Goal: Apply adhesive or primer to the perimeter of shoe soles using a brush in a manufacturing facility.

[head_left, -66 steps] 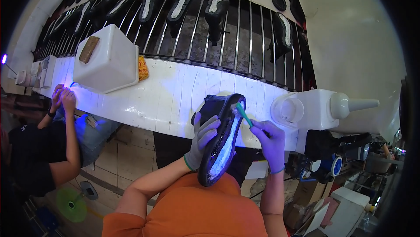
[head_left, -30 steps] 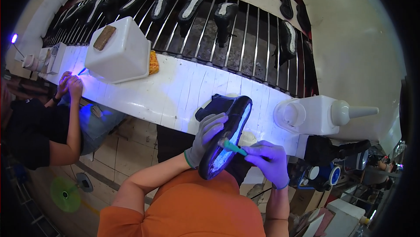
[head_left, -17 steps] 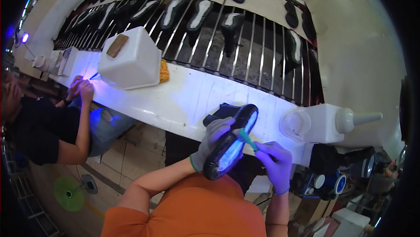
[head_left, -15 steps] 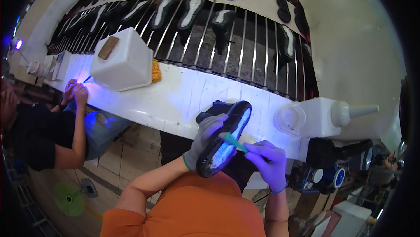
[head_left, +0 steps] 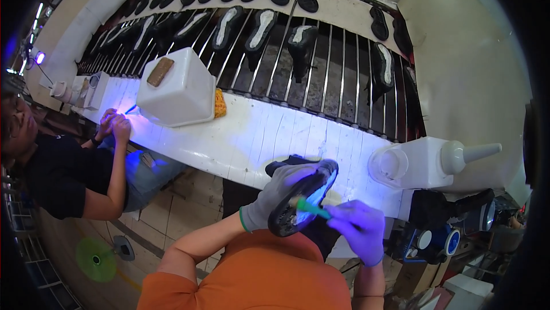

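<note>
In a grey glove, my left hand (head_left: 275, 195) grips a black shoe upper (head_left: 285, 216) from its left side, the underside tilted up and to the right. Light from a lamp tints its pale bottom blue. My gloved right hand (head_left: 360, 224) is closed round the green handle of a small brush (head_left: 312, 207), whose bristle end lies at the shoe's edge. Another black shoe part (head_left: 286, 165) lies on the bench edge just behind my left hand; its far side is partly hidden.
Beyond the white bench (head_left: 240, 138) runs a roller conveyor (head_left: 326, 81) carrying black uppers and soles. A white box (head_left: 177, 89) stands left, a white bottle with a nozzle (head_left: 435, 161) right. A co-worker (head_left: 69, 172) sits at the left. A green fan (head_left: 95, 259) stands below.
The whole view has shifted slightly right and down. The shoe has turned in my left hand, its sole facing more to the right. The brush has moved lower along its edge.
</note>
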Action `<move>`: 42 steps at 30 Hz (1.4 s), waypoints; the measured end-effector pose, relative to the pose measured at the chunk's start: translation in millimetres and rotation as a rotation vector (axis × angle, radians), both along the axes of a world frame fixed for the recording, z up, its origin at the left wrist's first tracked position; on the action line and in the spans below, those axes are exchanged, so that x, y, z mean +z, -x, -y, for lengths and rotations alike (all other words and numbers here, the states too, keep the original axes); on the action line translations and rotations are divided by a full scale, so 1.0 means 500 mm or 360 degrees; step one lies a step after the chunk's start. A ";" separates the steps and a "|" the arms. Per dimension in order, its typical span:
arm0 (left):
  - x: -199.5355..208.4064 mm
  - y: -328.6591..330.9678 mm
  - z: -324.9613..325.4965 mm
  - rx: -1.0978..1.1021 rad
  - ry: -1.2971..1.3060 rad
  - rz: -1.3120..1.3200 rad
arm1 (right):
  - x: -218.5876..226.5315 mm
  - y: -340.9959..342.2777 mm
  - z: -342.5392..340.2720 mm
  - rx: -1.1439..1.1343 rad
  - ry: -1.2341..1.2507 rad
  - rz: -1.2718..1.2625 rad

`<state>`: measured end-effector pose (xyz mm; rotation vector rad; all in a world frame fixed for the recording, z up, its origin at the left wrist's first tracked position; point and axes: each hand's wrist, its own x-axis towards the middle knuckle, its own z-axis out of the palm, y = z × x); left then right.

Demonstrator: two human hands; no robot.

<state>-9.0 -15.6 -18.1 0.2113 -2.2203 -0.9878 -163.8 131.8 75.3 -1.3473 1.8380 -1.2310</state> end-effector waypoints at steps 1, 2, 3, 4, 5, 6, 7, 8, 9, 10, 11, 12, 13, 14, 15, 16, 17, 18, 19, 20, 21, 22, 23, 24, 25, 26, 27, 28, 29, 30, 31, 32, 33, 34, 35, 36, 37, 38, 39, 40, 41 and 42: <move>0.016 -0.002 0.007 -0.0098 -0.0147 0.0020 | 0.012 -0.005 0.004 0.0132 0.0094 -0.0118; 0.033 -0.002 0.014 -0.0199 -0.0293 0.0040 | 0.026 -0.008 0.006 0.0262 0.0188 -0.0239; 0.051 -0.005 0.027 -0.0308 -0.0201 0.0107 | 0.047 -0.009 0.004 0.0312 0.0112 -0.0471; 0.057 -0.007 0.034 -0.0305 -0.0177 0.0104 | 0.053 -0.003 0.005 0.0310 0.0136 -0.0479; 0.060 -0.008 0.039 -0.0395 -0.0294 0.0154 | 0.058 0.006 0.004 0.0381 0.0158 -0.0605; 0.064 -0.009 0.045 -0.0485 -0.0412 0.0203 | 0.061 0.016 0.005 0.0449 0.0177 -0.0733; 0.075 -0.007 0.054 -0.0550 -0.0340 0.0209 | 0.065 0.025 0.004 0.0439 0.0188 -0.0746; 0.076 -0.003 0.058 -0.0558 -0.0326 0.0201 | 0.067 0.034 0.003 0.0346 0.0196 -0.0572; 0.073 0.001 0.060 -0.0643 -0.0562 0.0250 | 0.068 0.041 0.005 0.0253 0.0204 -0.0397; 0.074 0.006 0.061 -0.0730 -0.0801 0.0305 | 0.065 0.043 0.008 0.0240 0.0210 -0.0406; 0.084 0.006 0.069 -0.0777 -0.0948 0.0325 | 0.058 0.045 0.014 0.0059 0.0176 -0.0296; 0.087 0.009 0.075 -0.0792 -0.0939 0.0323 | 0.051 0.044 0.019 -0.0121 0.0143 -0.0184; 0.088 0.011 0.080 -0.0817 -0.0983 0.0368 | 0.043 0.041 0.023 -0.0110 0.0181 -0.0038; 0.090 0.015 0.085 -0.0841 -0.1027 0.0414 | 0.042 0.039 0.028 -0.0120 0.0187 -0.0044; 0.093 0.017 0.090 -0.0887 -0.1116 0.0456 | 0.042 0.039 0.033 -0.0022 0.0259 -0.0192; 0.093 0.023 0.095 -0.0896 -0.1108 0.0455 | 0.046 0.039 0.039 0.0078 0.0328 -0.0342; 0.089 0.029 0.100 -0.0949 -0.1123 0.0402 | 0.052 0.043 0.042 0.0070 0.0332 -0.0349; 0.089 0.034 0.106 -0.1000 -0.1139 0.0348 | 0.059 0.046 0.046 0.0139 0.0332 -0.0551; 0.094 0.038 0.112 -0.0998 -0.1136 0.0348 | 0.065 0.051 0.051 0.0216 0.0333 -0.0747; 0.103 0.042 0.120 -0.1042 -0.1164 0.0410 | 0.076 0.057 0.054 0.0219 0.0336 -0.0747; 0.110 0.045 0.128 -0.1085 -0.1194 0.0471 | 0.090 0.065 0.055 0.0296 0.0292 -0.0948; 0.114 0.048 0.132 -0.1085 -0.1195 0.0467 | 0.099 0.073 0.054 0.0373 0.0243 -0.1152; 0.117 0.050 0.137 -0.1078 -0.1179 0.0541 | 0.100 0.086 0.052 0.0377 0.0240 -0.1154; 0.119 0.053 0.141 -0.1070 -0.1163 0.0616 | 0.100 0.100 0.050 0.0367 0.0286 -0.1060; 0.120 0.061 0.140 -0.1075 -0.1108 0.0620 | 0.102 0.107 0.046 0.0354 0.0328 -0.0967; 0.121 0.063 0.141 -0.1080 -0.1113 0.0615 | 0.104 0.106 0.046 0.0354 0.0320 -0.0970; 0.123 0.064 0.142 -0.1062 -0.1094 0.0619 | 0.106 0.102 0.047 0.0136 0.0271 -0.0747; 0.123 0.065 0.142 -0.1045 -0.1071 0.0626 | 0.106 0.097 0.048 -0.0084 0.0226 -0.0523; 0.121 0.068 0.139 -0.1063 -0.1044 0.0611 | 0.107 0.092 0.050 -0.0087 0.0223 -0.0525; 0.122 0.071 0.137 -0.1066 -0.1045 0.0611 | 0.108 0.085 0.053 -0.0041 0.0239 -0.0574; 0.123 0.073 0.136 -0.1072 -0.0975 0.0599 | 0.109 0.078 0.057 0.0005 0.0251 -0.0624; 0.123 0.074 0.135 -0.1077 -0.0904 0.0587 | 0.111 0.076 0.059 0.0051 0.0264 -0.0673; 0.122 0.074 0.134 -0.1081 -0.0907 0.0586 | 0.122 0.077 0.056 0.0049 0.0260 -0.0673; 0.120 0.074 0.136 -0.1064 -0.0882 0.0558 | 0.138 0.079 0.051 0.0220 0.0194 -0.0829; 0.117 0.073 0.138 -0.1047 -0.0856 0.0529 | 0.146 0.082 0.047 0.0393 0.0127 -0.0984; 0.112 0.073 0.137 -0.1048 -0.0858 0.0531 | 0.138 0.089 0.045 0.0392 0.0126 -0.0981; 0.107 0.075 0.133 -0.1055 -0.0882 0.0505 | 0.128 0.097 0.041 0.0342 0.0183 -0.0743; 0.107 0.077 0.131 -0.1062 -0.0907 0.0479 | 0.119 0.101 0.039 0.0291 0.0240 -0.0504; 0.110 0.079 0.135 -0.1042 -0.0828 0.0554 | 0.116 0.101 0.044 0.0286 0.0237 -0.0507; 0.107 0.078 0.136 -0.1041 -0.0829 0.0556 | 0.114 0.100 0.055 0.0111 0.0227 -0.0459; 0.100 0.076 0.139 -0.1022 -0.0840 0.0653 | 0.110 0.098 0.063 -0.0064 0.0217 -0.0409; 0.095 0.072 0.142 -0.1001 -0.0850 0.0751 | 0.104 0.095 0.066 -0.0064 0.0218 -0.0405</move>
